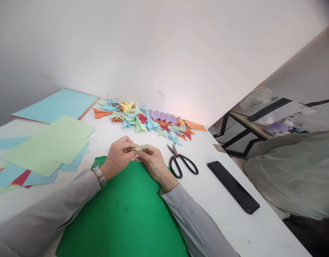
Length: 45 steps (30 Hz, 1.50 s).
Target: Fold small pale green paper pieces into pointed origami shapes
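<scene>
Between my two hands is a small folded piece of light green paper (141, 147), pinched at both ends. My left hand (121, 157) is closed on its left end, with a metal watch band at the wrist. My right hand (154, 162) grips the right end between thumb and fingers. Fingers hide much of the paper, so its exact shape cannot be made out. Both hands are just above the far edge of a green sheet (124, 210) in front of me. Black-handled scissors (177, 160) lie partly open, right of my right hand.
Folded paper figures (137, 117) in many colours lie along the wall. Light green sheets (54, 142) and blue sheets spread at left, before a blue stack (57, 105). A long black case (234, 187) rests near the table's right edge. Beyond stand a shelf (244, 123) and draped cloth (295, 175).
</scene>
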### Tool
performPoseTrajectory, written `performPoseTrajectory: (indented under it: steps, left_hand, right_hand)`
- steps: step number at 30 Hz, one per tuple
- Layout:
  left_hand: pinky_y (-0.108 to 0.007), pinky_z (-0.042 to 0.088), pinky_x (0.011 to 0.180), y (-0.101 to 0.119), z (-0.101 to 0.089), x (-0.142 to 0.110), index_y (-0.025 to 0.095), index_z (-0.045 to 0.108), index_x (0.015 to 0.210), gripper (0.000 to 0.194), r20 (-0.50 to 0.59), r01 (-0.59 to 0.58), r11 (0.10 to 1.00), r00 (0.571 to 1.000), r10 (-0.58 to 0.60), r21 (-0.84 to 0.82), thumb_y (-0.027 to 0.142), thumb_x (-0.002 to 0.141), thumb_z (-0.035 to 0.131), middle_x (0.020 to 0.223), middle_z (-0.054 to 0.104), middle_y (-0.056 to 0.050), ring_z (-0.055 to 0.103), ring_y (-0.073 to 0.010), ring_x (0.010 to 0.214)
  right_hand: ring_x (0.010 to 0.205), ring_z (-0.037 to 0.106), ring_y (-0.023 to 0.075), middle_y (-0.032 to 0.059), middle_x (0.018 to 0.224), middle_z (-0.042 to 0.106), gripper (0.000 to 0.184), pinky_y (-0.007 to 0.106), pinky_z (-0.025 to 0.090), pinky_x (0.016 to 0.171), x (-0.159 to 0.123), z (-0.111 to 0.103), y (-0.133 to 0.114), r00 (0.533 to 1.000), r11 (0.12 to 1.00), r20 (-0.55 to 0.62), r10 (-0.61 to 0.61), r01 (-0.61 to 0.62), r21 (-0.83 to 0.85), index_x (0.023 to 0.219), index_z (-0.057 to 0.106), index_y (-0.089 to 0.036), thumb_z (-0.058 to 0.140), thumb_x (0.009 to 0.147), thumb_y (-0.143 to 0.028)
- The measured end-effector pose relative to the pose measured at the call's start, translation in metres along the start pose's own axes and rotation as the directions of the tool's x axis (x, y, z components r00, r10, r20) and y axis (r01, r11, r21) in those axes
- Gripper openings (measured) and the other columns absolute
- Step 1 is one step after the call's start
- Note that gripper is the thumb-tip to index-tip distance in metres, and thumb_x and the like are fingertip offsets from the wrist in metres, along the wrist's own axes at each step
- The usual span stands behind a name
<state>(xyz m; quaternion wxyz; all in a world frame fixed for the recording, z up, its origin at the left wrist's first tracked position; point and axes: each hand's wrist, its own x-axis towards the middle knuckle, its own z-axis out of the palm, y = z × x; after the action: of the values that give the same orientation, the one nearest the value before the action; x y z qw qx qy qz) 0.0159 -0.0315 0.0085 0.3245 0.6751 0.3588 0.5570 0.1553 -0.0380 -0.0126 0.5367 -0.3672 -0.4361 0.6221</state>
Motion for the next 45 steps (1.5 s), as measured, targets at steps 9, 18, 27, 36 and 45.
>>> performPoseTrajectory:
  steps: [9,18,27,36,45]
  left_hand:
    - [-0.022,0.037,0.044,0.0043,-0.0006,0.002,0.015,0.056,0.045,0.03,0.077,0.295,0.945,0.955,-0.287,-0.144,0.031,0.066,0.07,0.048,0.048,0.003,0.045,-0.0076,0.045]
    - [-0.02,0.039,0.036,-0.002,-0.0003,0.0067,0.013,0.053,0.053,0.031,0.189,0.611,0.658,0.779,-0.597,-0.439,0.036,0.063,0.072,0.049,0.052,0.001,0.049,-0.0092,0.044]
    - [-0.018,0.042,0.037,-0.0006,-0.0016,0.006,0.011,0.065,0.067,0.023,0.21,0.607,0.693,0.791,-0.575,-0.389,0.03,0.059,0.074,0.061,0.059,-0.003,0.054,-0.0097,0.05]
    - [-0.021,0.045,0.039,-0.0016,-0.0001,0.0055,0.009,0.064,0.078,0.036,0.193,0.609,0.705,0.79,-0.582,-0.363,0.026,0.05,0.081,0.05,0.061,-0.001,0.055,-0.0113,0.047]
    - [-0.023,0.049,0.043,-0.003,0.0002,0.0055,0.008,0.062,0.083,0.04,0.194,0.638,0.657,0.761,-0.62,-0.401,0.022,0.051,0.082,0.051,0.064,-0.003,0.061,-0.014,0.048]
  right_hand:
    - [0.058,0.055,0.0123,-0.001,0.063,0.065,0.017,0.026,0.044,0.058,-0.0015,0.002,-0.0024,0.999,0.994,0.036,-0.017,0.021,-0.103,0.069,0.069,-0.019,0.077,0.062,-0.032]
    - [0.048,0.05,0.0092,-0.0031,0.053,0.06,0.019,0.024,0.039,0.05,-0.0024,0.0057,-0.0069,0.992,0.999,-0.121,0.037,-0.032,0.041,0.057,0.064,-0.016,0.078,0.058,-0.03]
    - [0.048,0.05,0.0101,-0.0012,0.055,0.061,0.019,0.024,0.04,0.049,0.0004,0.0028,-0.0089,0.971,0.997,-0.237,-0.013,0.03,0.068,0.06,0.065,-0.018,0.076,0.06,-0.033]
    - [0.049,0.05,0.01,-0.0009,0.054,0.061,0.023,0.025,0.041,0.052,-0.0012,0.0043,-0.0073,0.969,0.996,-0.243,-0.049,0.029,-0.083,0.055,0.063,-0.017,0.076,0.061,-0.035]
    - [0.051,0.052,0.0114,-0.0003,0.055,0.061,0.026,0.026,0.043,0.053,-0.0012,0.0016,-0.0059,0.97,0.993,-0.242,-0.035,0.007,-0.117,0.057,0.063,-0.017,0.077,0.059,-0.039]
